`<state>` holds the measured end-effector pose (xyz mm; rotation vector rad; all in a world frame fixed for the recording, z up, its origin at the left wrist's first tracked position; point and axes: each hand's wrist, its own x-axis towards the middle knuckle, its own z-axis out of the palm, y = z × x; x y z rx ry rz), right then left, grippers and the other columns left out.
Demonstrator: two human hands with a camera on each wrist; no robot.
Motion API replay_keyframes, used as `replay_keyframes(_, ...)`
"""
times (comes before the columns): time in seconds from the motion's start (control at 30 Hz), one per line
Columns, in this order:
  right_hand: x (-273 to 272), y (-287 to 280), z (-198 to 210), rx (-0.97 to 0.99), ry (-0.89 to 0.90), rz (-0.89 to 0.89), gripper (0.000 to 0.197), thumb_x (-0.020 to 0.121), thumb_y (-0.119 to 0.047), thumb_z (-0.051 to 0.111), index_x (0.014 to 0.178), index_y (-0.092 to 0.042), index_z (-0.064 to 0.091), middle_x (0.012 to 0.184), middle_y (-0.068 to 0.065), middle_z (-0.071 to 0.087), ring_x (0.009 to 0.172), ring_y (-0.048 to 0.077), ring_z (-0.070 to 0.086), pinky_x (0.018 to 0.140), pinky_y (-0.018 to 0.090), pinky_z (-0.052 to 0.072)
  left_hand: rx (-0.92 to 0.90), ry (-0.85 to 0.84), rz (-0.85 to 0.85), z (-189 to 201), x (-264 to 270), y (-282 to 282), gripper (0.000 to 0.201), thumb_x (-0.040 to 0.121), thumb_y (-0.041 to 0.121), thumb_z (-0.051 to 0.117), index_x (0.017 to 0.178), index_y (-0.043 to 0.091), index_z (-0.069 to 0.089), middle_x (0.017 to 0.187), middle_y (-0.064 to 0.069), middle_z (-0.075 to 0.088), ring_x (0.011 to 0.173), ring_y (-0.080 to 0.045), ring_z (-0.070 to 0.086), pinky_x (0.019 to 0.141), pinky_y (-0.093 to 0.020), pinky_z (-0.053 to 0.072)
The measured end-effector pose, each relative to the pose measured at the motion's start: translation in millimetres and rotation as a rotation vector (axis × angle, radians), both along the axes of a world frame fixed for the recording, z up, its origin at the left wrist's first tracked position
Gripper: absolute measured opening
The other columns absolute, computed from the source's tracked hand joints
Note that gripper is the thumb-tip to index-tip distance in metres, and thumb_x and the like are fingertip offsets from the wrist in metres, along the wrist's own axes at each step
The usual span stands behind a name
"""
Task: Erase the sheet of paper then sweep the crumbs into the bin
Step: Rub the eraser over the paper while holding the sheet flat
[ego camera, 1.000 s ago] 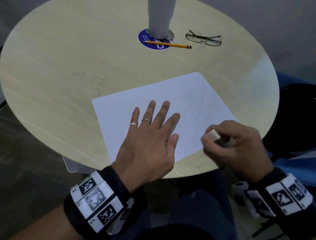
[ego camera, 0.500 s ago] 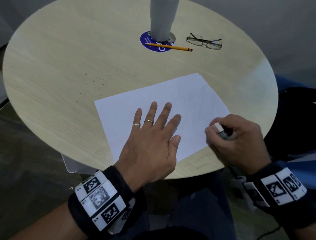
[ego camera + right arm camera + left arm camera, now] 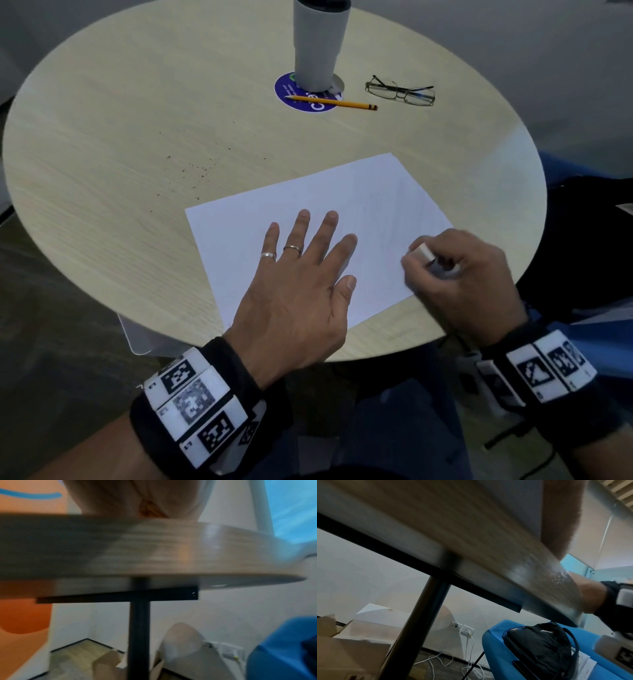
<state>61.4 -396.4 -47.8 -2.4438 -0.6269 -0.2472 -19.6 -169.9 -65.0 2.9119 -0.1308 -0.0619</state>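
The right hand (image 3: pixel 459 270) is shifting the pinched eraser (image 3: pixel 420 253) up the sheet of paper (image 3: pixel 342 205) — erasing is continuing — while the flat, spread-fingered left hand (image 3: pixel 301 291) is pinning it.

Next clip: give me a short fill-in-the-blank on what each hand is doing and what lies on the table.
1. The left hand lies flat on the ____.
2. The right hand grips a white ____.
3. The yellow pencil lies partly across a round blue ____.
4. Right of the pencil lies a pair of ____.

Missing words: paper; eraser; sticker; glasses
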Motion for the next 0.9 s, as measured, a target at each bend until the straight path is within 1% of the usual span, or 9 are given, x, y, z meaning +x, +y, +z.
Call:
replay_keyframes(0.1, 9.8, -8.6, 3.1, 0.007, -0.004, -0.067, 0.025, 0.085, -0.01, 0.078, 0.066, -0.02, 0.066, 0.066, -0.004, 0.059, 0.071, 0.017, 0.056, 0.069, 0.042, 0.048, 0.003, 0.0, 0.002, 0.1, -0.7, -0.3, 0.062, 0.107, 0.05, 0.016, 0.166, 0.035, 0.016, 0.176, 0.004, -0.003, 0.162, -0.025, -0.008, 0.129, -0.057, 0.001)
replay_keyframes(0.27, -16.4, 14.0, -2.1, -0.033, -0.025, 0.089, 0.018, 0.086, -0.012, 0.08, 0.073, -0.018, 0.069, 0.069, -0.005, 0.059, 0.07, 0.016, 0.052, 0.068, 0.034, 0.046, -0.007, 0.003, -0.002, 0.9, -0.7, 0.3, 0.062, 0.107, 0.051, 0.014, 0.166, 0.035, 0.015, 0.176, 0.005, -0.005, 0.162, -0.024, -0.011, 0.129, -0.056, 0.0)
replay_keyframes(0.43, 12.4, -4.4, -4.1, 0.019, -0.036, -0.039, 0.027, 0.088, -0.009, 0.078, 0.067, -0.019, 0.065, 0.066, -0.004, 0.059, 0.07, 0.019, 0.053, 0.067, 0.043, 0.048, -0.001, 0.004, 0.003, 1.4, 0.3, -1.4, 0.062, 0.107, 0.051, 0.014, 0.166, 0.035, 0.014, 0.176, 0.005, -0.006, 0.162, -0.024, -0.011, 0.129, -0.056, 0.0)
replay_keyframes(0.5, 0.5, 3.7, -1.3, -0.005, -0.047, 0.008, 0.019, 0.088, -0.011, 0.079, 0.074, -0.018, 0.069, 0.069, -0.004, 0.06, 0.071, 0.018, 0.051, 0.068, 0.04, 0.047, -0.003, 0.007, -0.004, 2.0, -0.3, -1.8, 0.062, 0.107, 0.051, 0.014, 0.167, 0.035, 0.013, 0.176, 0.005, -0.008, 0.162, -0.023, -0.014, 0.129, -0.056, -0.001)
replay_keyframes(0.57, -17.9, 16.7, 0.6, -0.039, -0.015, 0.112, 0.012, 0.088, -0.016, 0.08, 0.079, -0.02, 0.073, 0.072, -0.005, 0.062, 0.073, 0.015, 0.052, 0.069, 0.031, 0.045, -0.007, 0.002, -0.004, 2.3, -0.5, -0.9, 0.062, 0.107, 0.052, 0.014, 0.167, 0.035, 0.012, 0.176, 0.006, -0.009, 0.161, -0.022, -0.015, 0.129, -0.056, -0.001)
replay_keyframes(0.63, -22.5, 21.4, -0.1, -0.055, 0.013, 0.168, 0.013, 0.088, -0.018, 0.08, 0.079, -0.022, 0.072, 0.071, -0.007, 0.061, 0.073, 0.015, 0.054, 0.069, 0.03, 0.045, -0.008, 0.001, -0.006, 2.1, -0.9, -0.7, 0.062, 0.107, 0.052, 0.014, 0.167, 0.035, 0.012, 0.176, 0.005, -0.008, 0.161, -0.023, -0.014, 0.129, -0.057, 0.0)
replay_keyframes(0.77, 8.0, -0.4, -1.9, 0.046, 0.026, -0.017, 0.026, 0.086, -0.01, 0.08, 0.067, -0.02, 0.067, 0.067, -0.004, 0.063, 0.073, 0.02, 0.058, 0.07, 0.041, 0.048, 0.005, 0.004, -0.003, 1.4, -0.1, -0.9, 0.061, 0.107, 0.05, 0.015, 0.167, 0.035, 0.014, 0.176, 0.004, -0.005, 0.162, -0.025, -0.011, 0.128, -0.057, 0.001)
replay_keyframes(0.83, 7.0, 0.2, 0.4, 0.014, -0.01, -0.059, 0.025, 0.087, -0.009, 0.079, 0.068, -0.019, 0.067, 0.068, -0.005, 0.062, 0.073, 0.02, 0.056, 0.069, 0.04, 0.047, 0.004, 0.004, -0.004, 1.1, 0.1, -0.7, 0.062, 0.107, 0.051, 0.015, 0.167, 0.035, 0.014, 0.176, 0.004, -0.005, 0.162, -0.025, -0.01, 0.128, -0.057, 0.001)
replay_keyframes(0.9, -9.0, 12.8, 2.1, -0.004, -0.01, 0.006, 0.021, 0.086, -0.009, 0.08, 0.07, -0.018, 0.068, 0.069, -0.005, 0.062, 0.072, 0.019, 0.054, 0.069, 0.037, 0.046, 0.0, 0.005, -0.008, 1.5, -0.1, -1.0, 0.062, 0.107, 0.051, 0.015, 0.167, 0.034, 0.015, 0.176, 0.004, -0.005, 0.162, -0.025, -0.011, 0.128, -0.057, 0.001)
